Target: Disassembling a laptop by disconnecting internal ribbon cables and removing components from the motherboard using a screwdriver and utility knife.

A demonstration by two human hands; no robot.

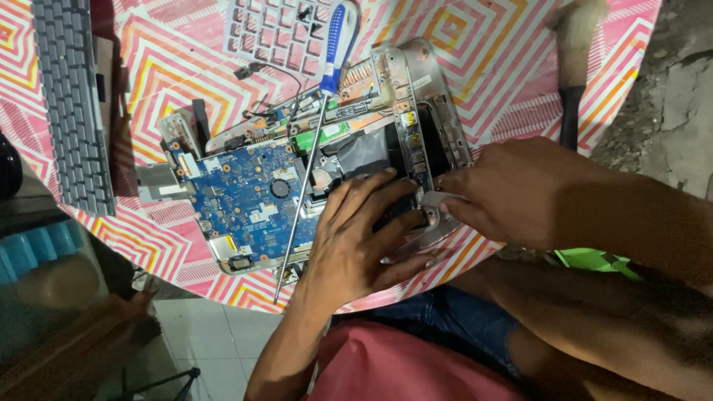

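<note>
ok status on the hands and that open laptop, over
Left hand flat on open laptop chassis, fingers on dark part. Right hand pinching silver corner piece. Screwdriver lying across blue motherboard.

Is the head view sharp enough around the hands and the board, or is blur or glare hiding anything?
Head view: blue circuit board and screwdriver sharp; both hands slightly soft; brush at the top blurred; no strong glare; lower left dim.

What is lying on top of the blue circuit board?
A long screwdriver with a blue and white handle lies across the blue circuit board, tip toward the table edge. The left hand covers the board's right end, so what lies beneath it cannot be seen.
</note>
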